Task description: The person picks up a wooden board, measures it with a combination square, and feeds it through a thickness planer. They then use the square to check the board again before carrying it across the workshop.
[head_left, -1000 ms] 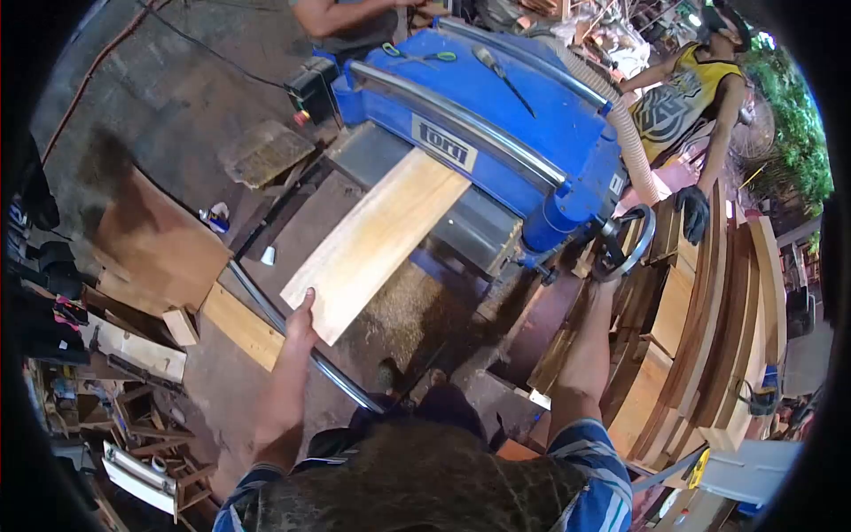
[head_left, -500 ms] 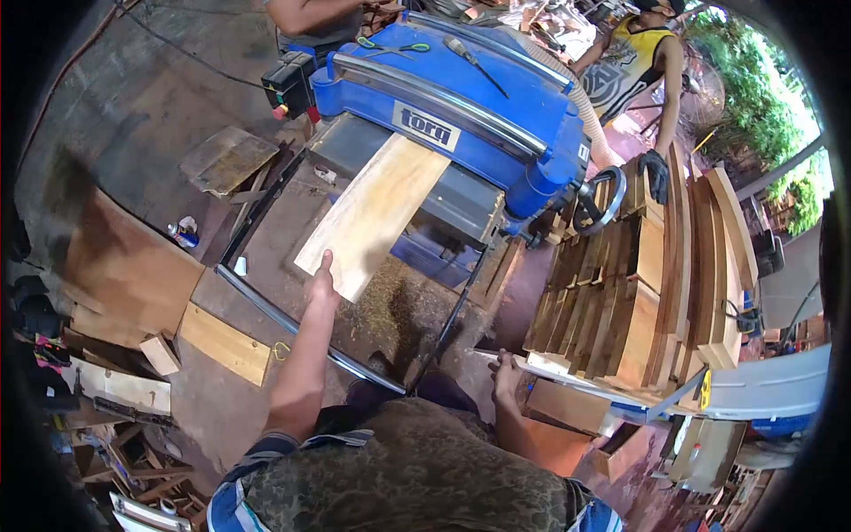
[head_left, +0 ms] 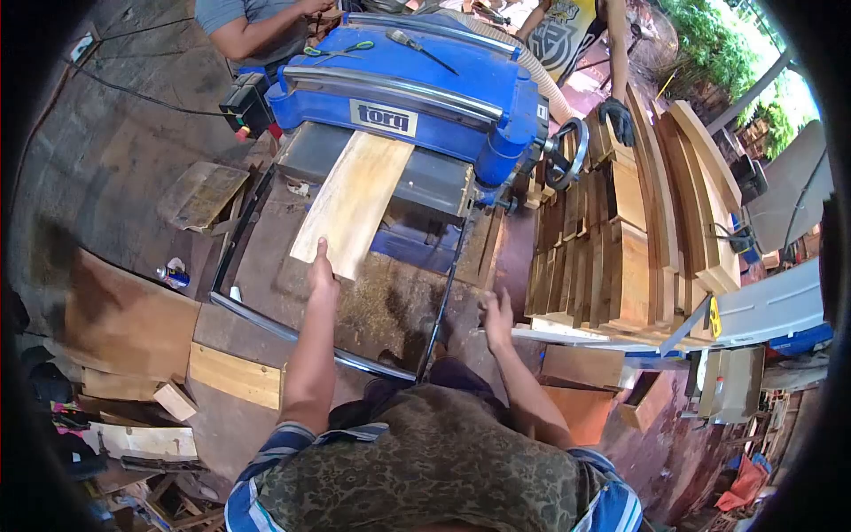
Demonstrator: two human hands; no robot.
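Note:
A pale wooden board [head_left: 359,195] lies partly inside a blue thickness planer [head_left: 399,89], its near end sticking out toward me. My left hand [head_left: 323,269] grips that near end, with the thumb on top and the other fingers hidden below. My right hand [head_left: 496,317] is raised at the right, apart from the board, its fingers loosely bent and slightly apart with nothing seen in them. Nearest to it is the white edge of the surface [head_left: 554,335] under a stack of wooden boards [head_left: 612,257].
Scissors [head_left: 339,50] and a brush [head_left: 417,49] lie on the planer top. A metal frame [head_left: 257,321] juts toward me. A gloved hand [head_left: 616,121] of one person rests on the stack; another person [head_left: 253,27] stands behind the planer. Wood scraps [head_left: 235,374] lie at left.
The board has gone a little farther into the planer, with my left hand still on its end. My right hand has lifted from the white edge. The view has shifted to the right.

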